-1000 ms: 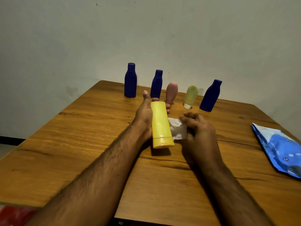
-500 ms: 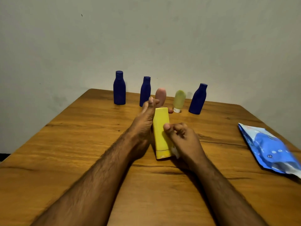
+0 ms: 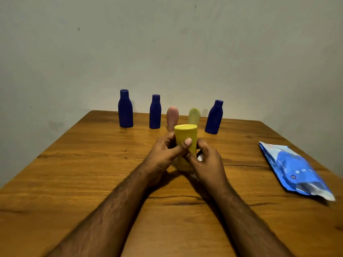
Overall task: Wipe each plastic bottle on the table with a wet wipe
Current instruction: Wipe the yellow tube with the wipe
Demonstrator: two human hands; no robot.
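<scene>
A yellow bottle (image 3: 186,135) stands upright over the middle of the table (image 3: 92,164). My left hand (image 3: 164,154) grips it from the left, thumb across its front. My right hand (image 3: 207,160) wraps the bottle's lower right side and holds a white wet wipe (image 3: 200,158) against it; only a sliver of the wipe shows. Behind stand three dark blue bottles (image 3: 125,109) (image 3: 155,112) (image 3: 214,117), a pink bottle (image 3: 172,115) and a pale green bottle (image 3: 194,115).
A blue wet-wipe pack (image 3: 295,169) lies flat at the table's right side. The row of bottles stands near the far edge, close to the grey wall.
The yellow bottle went from lying along the table to standing upright. My right hand moved with the wipe from beside the bottle onto its lower side. My view tilted upward.
</scene>
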